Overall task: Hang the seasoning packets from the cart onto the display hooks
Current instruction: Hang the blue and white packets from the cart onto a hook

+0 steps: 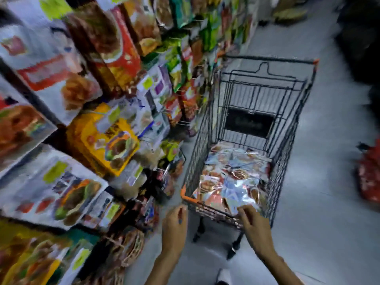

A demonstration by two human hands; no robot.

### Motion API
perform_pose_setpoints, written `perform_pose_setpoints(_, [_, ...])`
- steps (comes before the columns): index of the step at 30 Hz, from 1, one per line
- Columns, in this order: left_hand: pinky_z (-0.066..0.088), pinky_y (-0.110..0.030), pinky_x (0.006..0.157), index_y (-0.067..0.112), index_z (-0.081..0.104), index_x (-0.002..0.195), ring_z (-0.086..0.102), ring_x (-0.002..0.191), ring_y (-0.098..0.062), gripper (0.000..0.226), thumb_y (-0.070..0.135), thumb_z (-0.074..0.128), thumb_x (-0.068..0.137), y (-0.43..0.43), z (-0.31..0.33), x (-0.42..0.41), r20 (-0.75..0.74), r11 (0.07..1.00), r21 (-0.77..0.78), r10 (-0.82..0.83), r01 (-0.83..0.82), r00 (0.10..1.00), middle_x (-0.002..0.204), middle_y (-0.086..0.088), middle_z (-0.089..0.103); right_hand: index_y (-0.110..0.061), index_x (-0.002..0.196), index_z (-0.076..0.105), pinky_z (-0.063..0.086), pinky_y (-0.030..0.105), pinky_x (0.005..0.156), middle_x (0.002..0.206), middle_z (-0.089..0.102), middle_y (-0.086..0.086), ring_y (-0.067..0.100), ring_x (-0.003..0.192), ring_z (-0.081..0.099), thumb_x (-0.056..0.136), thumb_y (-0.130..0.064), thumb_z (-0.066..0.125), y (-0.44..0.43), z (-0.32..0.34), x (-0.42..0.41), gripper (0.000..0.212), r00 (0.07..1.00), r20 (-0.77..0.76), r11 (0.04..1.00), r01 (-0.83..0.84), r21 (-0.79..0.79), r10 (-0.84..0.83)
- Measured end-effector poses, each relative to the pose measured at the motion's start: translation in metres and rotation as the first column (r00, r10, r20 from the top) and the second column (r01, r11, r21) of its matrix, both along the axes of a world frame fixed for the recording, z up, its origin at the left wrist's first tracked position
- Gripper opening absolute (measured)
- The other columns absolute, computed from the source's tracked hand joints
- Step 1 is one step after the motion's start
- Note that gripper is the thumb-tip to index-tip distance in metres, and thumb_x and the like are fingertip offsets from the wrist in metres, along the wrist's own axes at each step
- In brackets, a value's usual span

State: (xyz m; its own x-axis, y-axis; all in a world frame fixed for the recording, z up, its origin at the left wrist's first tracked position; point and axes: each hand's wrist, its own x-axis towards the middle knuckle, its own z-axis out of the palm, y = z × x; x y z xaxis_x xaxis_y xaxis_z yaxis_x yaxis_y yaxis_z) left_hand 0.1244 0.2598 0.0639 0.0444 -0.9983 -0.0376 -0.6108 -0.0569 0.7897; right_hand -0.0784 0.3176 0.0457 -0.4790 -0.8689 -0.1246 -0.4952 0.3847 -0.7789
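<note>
- Mostly blurred, yet both hands can be read: the left hand (174,222) is raised just short of the cart (289,140), below its near orange corner (183,194). The back of the hand faces the camera, the fingers are loosely bent, and nothing can be made out in them.
- Whether those fingers touch the cart's rim cannot be told — the smear swallows the gap.
- The right hand (255,227) reaches over the cart's near rim, wrist low. Its fingers (244,211) are spread and bent down onto the nearest shiny packet, and I cannot tell if they pinch it or only rest there.
- The seasoning packets (232,177) lie in a loose glossy heap on the cart's floor, filling its near half.
- Beside the cart, on the left hand's side, a display of hanging packets (115,138) runs along the aisle; thin display hooks (182,122) show faintly (most are lost in blur).
- Both forearms are cut off by the lower edge.
- Past the cart's far side, a red shape (370,175) on the floor (329,223) is too smeared to name.
</note>
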Motion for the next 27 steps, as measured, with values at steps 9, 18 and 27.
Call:
perform_pose_setpoints(9, [0.037,-0.036,0.064,0.001,0.065,0.091,0.058,0.075,-0.032,0.019,0.01,0.049,0.097,-0.089,-0.046,-0.096,0.071,0.938,0.174,-0.317,0.301,0.946,0.081,-0.02,0.063,-0.01,0.095,0.066,0.05,0.038,0.069,0.081,0.071,0.008,0.028,0.077,0.067,0.096,-0.014,0.053,-0.054,-0.054,-0.07,0.014,0.983,0.064,0.977,0.16,0.14,-0.17])
perform_pose_setpoints(18, [0.037,-0.023,0.065,0.0,0.062,0.1,0.059,0.087,-0.027,0.014,0.008,0.05,0.095,-0.178,-0.14,-0.137,0.123,0.824,0.493,-0.383,0.279,0.916,0.092,-0.013,0.063,-0.006,0.105,0.063,0.047,0.03,0.069,0.096,0.069,0.016,0.028,0.082,0.063,0.096,-0.012,0.05,-0.113,-0.162,-0.106,0.017,0.932,0.067,0.871,0.307,0.384,-0.357])
perform_pose_setpoints(27, [0.045,-0.037,0.076,-0.01,0.053,0.12,0.059,0.106,-0.036,0.035,0.011,0.056,0.092,-0.208,-0.227,-0.139,0.265,0.756,0.653,-0.275,0.037,0.924,0.119,-0.027,0.059,-0.01,0.118,0.055,0.051,0.042,0.093,0.141,0.044,0.01,0.025,0.121,0.051,0.093,-0.013,0.057,-0.129,-0.242,-0.124,0.026,0.92,-0.016,0.789,0.345,0.508,-0.391])
